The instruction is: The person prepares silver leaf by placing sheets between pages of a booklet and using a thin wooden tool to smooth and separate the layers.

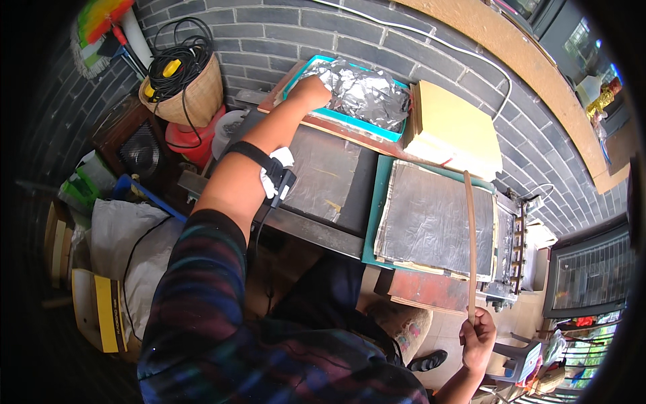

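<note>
My left hand (312,94) is closed at the left end of a turquoise tray (348,121) heaped with crumpled silvery foil (371,93). Its fingertips are hidden, so whether foil is pinched in them does not show. In my right hand (477,333), at the lower right, is the lower end of a long thin wooden strip (471,227). The strip reaches up over a dark, wrinkled square sheet (434,217) on a stack of pale-edged sheets, which lies on a green ribbed mat (373,212). Another dark, shiny sheet (320,171) lies flat on the bench left of the mat.
A thick stack of yellow paper (454,123) stands right of the tray against the brick wall. Metal equipment with a row of fittings (519,247) is beyond the mat. A basket of coiled black cable (194,96) and a white sack (136,237) are at the left.
</note>
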Demonstrator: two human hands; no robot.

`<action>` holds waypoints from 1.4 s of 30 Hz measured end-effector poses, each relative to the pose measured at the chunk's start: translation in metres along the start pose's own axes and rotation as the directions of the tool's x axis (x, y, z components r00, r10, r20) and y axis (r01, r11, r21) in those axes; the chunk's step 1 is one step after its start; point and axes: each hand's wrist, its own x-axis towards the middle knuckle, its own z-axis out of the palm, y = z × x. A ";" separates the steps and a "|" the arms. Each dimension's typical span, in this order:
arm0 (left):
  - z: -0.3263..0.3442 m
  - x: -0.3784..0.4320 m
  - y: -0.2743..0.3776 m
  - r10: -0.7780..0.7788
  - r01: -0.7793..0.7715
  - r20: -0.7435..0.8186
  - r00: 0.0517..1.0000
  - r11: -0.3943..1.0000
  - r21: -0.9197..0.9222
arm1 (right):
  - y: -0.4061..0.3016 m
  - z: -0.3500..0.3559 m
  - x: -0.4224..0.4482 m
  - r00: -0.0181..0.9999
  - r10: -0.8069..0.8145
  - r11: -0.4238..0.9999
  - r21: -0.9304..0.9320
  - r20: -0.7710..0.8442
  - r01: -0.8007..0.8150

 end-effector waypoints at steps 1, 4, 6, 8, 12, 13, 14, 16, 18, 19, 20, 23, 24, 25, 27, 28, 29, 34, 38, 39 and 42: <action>0.003 0.002 0.003 -0.007 0.007 -0.028 1.000 1.000 0.000 | -0.001 0.001 -0.001 1.000 0.007 1.000 0.007 -0.019 -0.007; 0.011 0.016 0.001 -0.007 0.009 -0.154 0.988 1.000 0.008 | -0.003 0.004 -0.002 0.999 0.013 1.000 0.014 -0.051 -0.013; 0.015 0.024 -0.007 0.148 -0.160 -0.128 0.981 0.984 -0.084 | 0.000 0.002 -0.002 0.999 0.006 1.000 -0.001 -0.049 -0.006; 0.016 0.031 -0.014 0.264 -0.270 -0.058 0.963 0.950 -0.155 | 0.000 0.001 -0.002 0.999 0.007 1.000 0.003 -0.051 -0.007; 0.019 0.032 -0.010 0.244 -0.244 -0.003 0.970 0.969 -0.043 | 0.002 0.000 -0.003 0.998 0.014 1.000 0.001 -0.055 -0.014; 0.018 0.032 -0.010 0.231 -0.231 -0.009 0.973 0.973 -0.013 | 0.002 0.000 -0.003 0.998 0.016 1.000 -0.002 -0.054 -0.016; 0.018 0.031 -0.009 0.218 -0.218 -0.014 0.976 0.976 0.017 | 0.002 0.000 -0.002 0.998 0.017 1.000 -0.004 -0.052 -0.018; 0.017 0.024 0.000 0.205 -0.206 0.018 0.979 0.978 0.044 | 0.004 0.000 -0.004 0.998 0.023 1.000 -0.009 -0.060 -0.024; 0.018 0.023 0.000 0.225 -0.223 -0.019 0.974 0.973 0.063 | 0.007 -0.001 -0.004 0.998 0.021 1.000 -0.012 -0.062 -0.021; 0.020 0.024 -0.005 0.251 -0.246 -0.072 0.965 0.967 0.070 | 0.006 -0.001 -0.003 0.998 0.016 1.000 -0.007 -0.060 -0.017; 0.020 0.026 -0.010 0.276 -0.268 -0.124 0.953 0.960 0.079 | 0.005 0.000 -0.002 0.998 0.012 1.000 -0.003 -0.058 -0.013; 0.011 0.034 -0.017 0.227 -0.234 -0.109 0.968 0.971 -0.057 | 0.004 -0.001 -0.001 0.999 0.014 1.000 0.007 -0.048 -0.014; 0.008 0.031 -0.014 0.222 -0.229 -0.103 0.969 0.972 -0.057 | 0.005 -0.002 -0.002 0.999 0.020 1.000 0.010 -0.048 -0.019; 0.002 0.027 -0.008 0.220 -0.226 -0.096 0.971 0.972 -0.059 | 0.005 -0.002 -0.003 0.998 0.020 1.000 0.017 -0.052 -0.019; -0.003 0.020 -0.003 0.280 -0.283 -0.085 0.956 0.959 -0.026 | 0.006 -0.002 -0.004 0.999 0.012 1.000 0.028 -0.049 -0.011; -0.004 0.019 -0.004 0.341 -0.342 -0.078 0.937 0.940 0.008 | 0.004 -0.001 -0.005 0.998 0.018 1.000 0.023 -0.053 -0.017; -0.004 0.018 -0.003 0.354 -0.354 -0.044 0.934 0.935 0.013 | 0.003 0.001 -0.005 0.998 0.025 1.000 0.019 -0.058 -0.024; 0.009 0.023 -0.013 0.354 -0.353 -0.007 0.935 0.935 0.033 | 0.002 0.000 -0.003 0.999 -0.001 1.000 -0.006 -0.046 0.001; 0.020 0.027 -0.013 0.333 -0.327 -0.023 0.943 0.934 0.141 | 0.000 -0.005 -0.005 0.999 0.008 1.000 0.001 -0.041 -0.008; 0.020 0.028 -0.013 0.342 -0.336 -0.016 0.940 0.931 0.143 | 0.000 -0.006 -0.006 0.999 0.012 1.000 0.002 -0.036 -0.012; 0.021 0.026 -0.013 0.351 -0.339 -0.046 0.935 0.925 0.170 | 0.001 -0.006 -0.006 0.999 0.016 1.000 0.007 -0.046 -0.016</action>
